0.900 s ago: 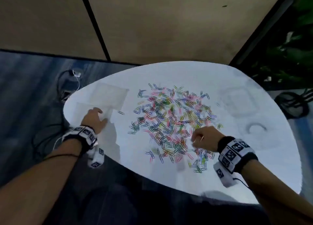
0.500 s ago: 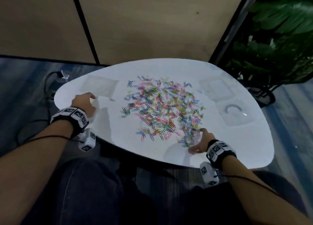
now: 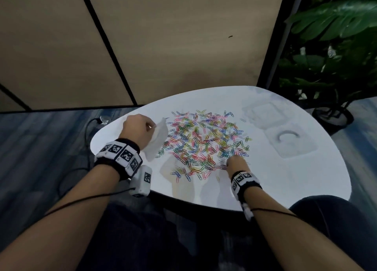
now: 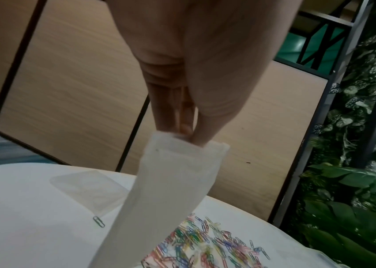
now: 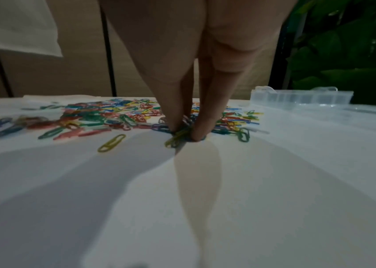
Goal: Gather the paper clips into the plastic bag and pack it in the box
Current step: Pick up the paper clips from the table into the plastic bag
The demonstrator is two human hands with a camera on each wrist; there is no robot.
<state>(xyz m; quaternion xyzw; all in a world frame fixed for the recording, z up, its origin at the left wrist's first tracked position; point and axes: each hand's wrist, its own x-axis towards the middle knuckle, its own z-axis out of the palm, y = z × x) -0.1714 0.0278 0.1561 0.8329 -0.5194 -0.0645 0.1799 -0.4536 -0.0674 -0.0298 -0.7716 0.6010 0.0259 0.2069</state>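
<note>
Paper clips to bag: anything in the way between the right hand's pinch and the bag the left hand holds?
Nothing visible. The right hand pinches paper clips at the pile's near edge; the left hand holds the plastic bag up beside the pile's left edge. Only loose clips on the table lie between.

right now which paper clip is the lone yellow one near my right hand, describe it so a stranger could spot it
Start at the white table and the colourful paper clip pile on it. At the pile's near edge the right hand pinches a few clips. The yellow paper clip lies flat just left of those fingertips, alone on bare table while its neighbours overlap in the heap.
</note>
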